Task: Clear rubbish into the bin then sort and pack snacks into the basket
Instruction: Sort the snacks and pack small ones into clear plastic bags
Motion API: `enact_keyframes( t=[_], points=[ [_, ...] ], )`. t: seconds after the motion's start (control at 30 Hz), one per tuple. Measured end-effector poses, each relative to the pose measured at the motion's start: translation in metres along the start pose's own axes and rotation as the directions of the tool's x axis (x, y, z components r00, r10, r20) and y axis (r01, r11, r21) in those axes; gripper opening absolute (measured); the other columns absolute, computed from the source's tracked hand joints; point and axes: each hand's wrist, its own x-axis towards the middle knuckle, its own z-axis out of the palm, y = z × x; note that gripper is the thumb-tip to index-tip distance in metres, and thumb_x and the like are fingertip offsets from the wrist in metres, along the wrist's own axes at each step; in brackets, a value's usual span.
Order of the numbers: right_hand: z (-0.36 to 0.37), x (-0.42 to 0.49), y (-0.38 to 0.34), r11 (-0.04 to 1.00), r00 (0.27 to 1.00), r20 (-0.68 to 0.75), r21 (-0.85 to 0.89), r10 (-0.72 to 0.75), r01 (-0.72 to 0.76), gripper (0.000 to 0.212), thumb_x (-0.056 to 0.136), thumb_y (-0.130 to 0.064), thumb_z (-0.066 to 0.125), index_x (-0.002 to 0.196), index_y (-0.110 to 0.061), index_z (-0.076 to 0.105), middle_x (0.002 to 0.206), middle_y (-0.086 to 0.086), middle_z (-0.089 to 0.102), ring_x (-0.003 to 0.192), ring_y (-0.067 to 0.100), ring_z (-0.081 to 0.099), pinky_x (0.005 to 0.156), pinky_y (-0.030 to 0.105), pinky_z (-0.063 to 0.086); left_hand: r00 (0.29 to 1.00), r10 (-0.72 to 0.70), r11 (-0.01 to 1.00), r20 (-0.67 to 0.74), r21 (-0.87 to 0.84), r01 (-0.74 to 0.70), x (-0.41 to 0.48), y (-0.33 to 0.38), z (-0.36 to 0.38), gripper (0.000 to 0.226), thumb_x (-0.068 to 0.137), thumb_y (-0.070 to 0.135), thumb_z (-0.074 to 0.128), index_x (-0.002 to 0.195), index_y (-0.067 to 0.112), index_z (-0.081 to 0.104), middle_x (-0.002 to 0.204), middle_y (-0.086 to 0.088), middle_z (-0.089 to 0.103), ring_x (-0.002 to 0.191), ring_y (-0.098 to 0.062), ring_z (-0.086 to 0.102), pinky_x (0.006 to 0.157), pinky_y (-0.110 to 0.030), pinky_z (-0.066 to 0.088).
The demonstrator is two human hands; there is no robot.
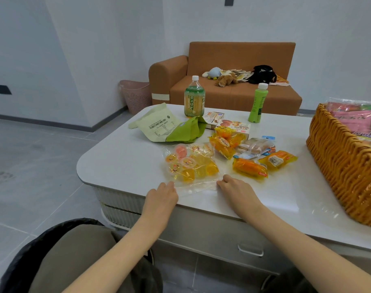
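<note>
Two hands at jelly bag on desk | bin low left of bag | left hand touches bag's near-left corner | right hand, fingers curled, at near-right corner; pinch unclear for both | basket well right of bag

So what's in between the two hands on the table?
The head view shows the near edge of the clear bag of jelly cups lying on the white table between the left hand and right hand.
</note>
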Motion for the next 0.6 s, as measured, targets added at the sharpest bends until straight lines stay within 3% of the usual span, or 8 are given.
enact_keyframes(
  t=[0.07,0.13,0.23,0.33,0.4,0.47,0.53,0.6],
  points=[
    [-0.001,0.003,-0.001,0.999,0.999,-0.008,0.013,0.042,-0.042,0.024,0.093,-0.004,0.048,0.112,-0.011,0.06,0.109,0.006,0.054,0.093,0.028,0.061,0.067,0.033,0.043,0.998,-0.066,0.997,0.015,-0.036,0.067,0.0,-0.005,-0.002,0.035,0.08,-0.009,0.059,0.106,0.012,0.053,0.102,-0.003,0.043,0.092,-0.018,0.046,0.062,-0.027,0.03],
    [-0.005,0.008,0.003,0.995,0.996,-0.034,0.058,0.088,-0.086,0.025,0.093,-0.01,0.045,0.104,-0.012,0.067,0.099,0.005,0.06,0.087,0.025,0.061,0.067,0.033,0.049,0.991,-0.13,0.984,-0.004,-0.12,0.129,0.001,-0.009,-0.007,0.014,0.094,0.005,0.051,0.1,0.017,0.056,0.092,0.001,0.045,0.087,-0.018,0.048,0.06,-0.025,0.029],
    [-0.017,0.02,0.005,0.977,0.977,-0.093,0.114,0.19,-0.18,0.027,0.096,-0.017,0.041,0.104,-0.016,0.067,0.089,0.004,0.067,0.078,0.024,0.063,0.062,0.032,0.05,0.964,-0.204,0.966,-0.169,-0.192,0.171,0.012,-0.011,-0.018,0.037,0.105,0.031,0.031,0.101,0.017,0.064,0.097,0.001,0.061,0.093,-0.019,0.055,0.066,-0.027,0.033],
    [-0.028,0.035,-0.005,0.963,0.943,-0.216,0.144,0.255,-0.227,0.025,0.1,-0.018,0.038,0.111,-0.019,0.06,0.085,0.004,0.068,0.074,0.026,0.063,0.056,0.03,0.041,0.885,-0.269,0.931,-0.381,-0.34,0.137,0.037,-0.002,-0.027,0.034,0.104,0.029,0.031,0.103,0.017,0.063,0.097,0.001,0.064,0.091,-0.019,0.052,0.069,-0.028,0.031],
    [-0.033,0.049,-0.016,0.947,0.883,-0.359,0.221,0.301,-0.233,0.024,0.1,-0.018,0.039,0.112,-0.019,0.06,0.08,0.003,0.068,0.071,0.026,0.063,0.053,0.03,0.041,0.789,-0.311,0.91,-0.53,-0.405,0.087,0.059,0.008,-0.026,0.029,0.101,0.025,0.035,0.104,0.015,0.062,0.096,-0.001,0.063,0.086,-0.02,0.053,0.068,-0.03,0.036],
    [-0.033,0.064,-0.026,0.933,0.791,-0.521,0.317,0.321,-0.17,0.022,0.096,-0.012,0.049,0.11,-0.016,0.065,0.082,0.003,0.071,0.077,0.025,0.063,0.053,0.031,0.043,0.701,-0.341,0.891,-0.626,-0.453,0.029,0.081,0.018,-0.015,0.028,0.094,0.023,0.037,0.098,0.013,0.063,0.096,-0.003,0.063,0.085,-0.022,0.057,0.068,-0.033,0.044],
    [-0.026,0.079,-0.029,0.925,0.729,-0.603,0.365,0.324,-0.11,0.022,0.093,-0.005,0.053,0.109,-0.01,0.067,0.093,0.005,0.071,0.09,0.026,0.059,0.062,0.035,0.047,0.7,-0.357,0.868,-0.618,-0.496,0.005,0.097,0.026,-0.002,0.027,0.091,0.021,0.039,0.102,0.013,0.062,0.105,-0.003,0.064,0.096,-0.022,0.058,0.077,-0.035,0.047],
    [-0.011,0.093,-0.031,0.872,0.726,-0.566,0.481,0.391,-0.095,0.025,0.096,-0.006,0.048,0.116,-0.008,0.063,0.109,0.006,0.067,0.105,0.026,0.054,0.08,0.035,0.047,0.718,-0.374,0.843,-0.587,-0.538,0.0,0.11,0.032,0.012,0.025,0.091,0.016,0.044,0.11,0.011,0.06,0.115,-0.005,0.063,0.108,-0.023,0.056,0.087,-0.038,0.046]
  ],
)
